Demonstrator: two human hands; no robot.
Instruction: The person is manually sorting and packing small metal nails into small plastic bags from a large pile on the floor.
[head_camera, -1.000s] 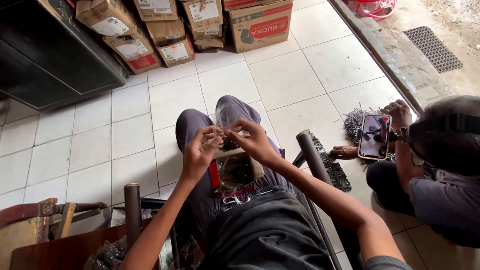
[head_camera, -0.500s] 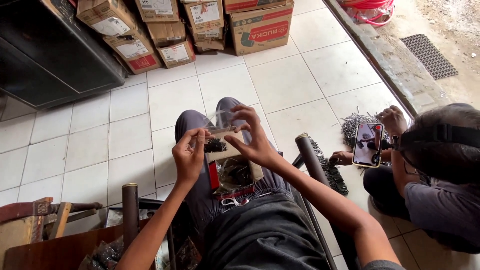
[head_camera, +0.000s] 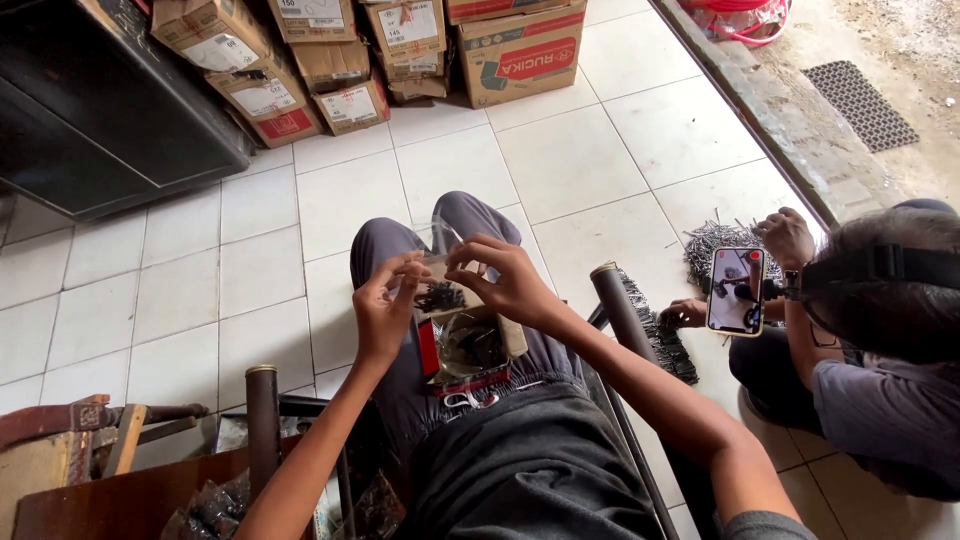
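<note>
I sit with grey trousers and look down at my lap. Both hands pinch a small clear plastic bag (head_camera: 438, 270) that holds several small dark pieces. My left hand (head_camera: 382, 305) grips its left side and my right hand (head_camera: 505, 278) grips its right side. Under the bag an open cardboard box (head_camera: 470, 345) with a red side rests on my lap, filled with more dark small parts in plastic.
Stacked cardboard boxes (head_camera: 370, 50) stand at the back beside a dark cabinet (head_camera: 90, 100). At right another person (head_camera: 880, 340) crouches with a phone (head_camera: 736, 290) over a pile of nails (head_camera: 705, 245) on the white tiles. Chair posts (head_camera: 262, 420) flank my legs.
Both hands have shifted the small bag a little above the box on my lap, and the view has drifted slightly. The other person still holds the phone over the nails.
</note>
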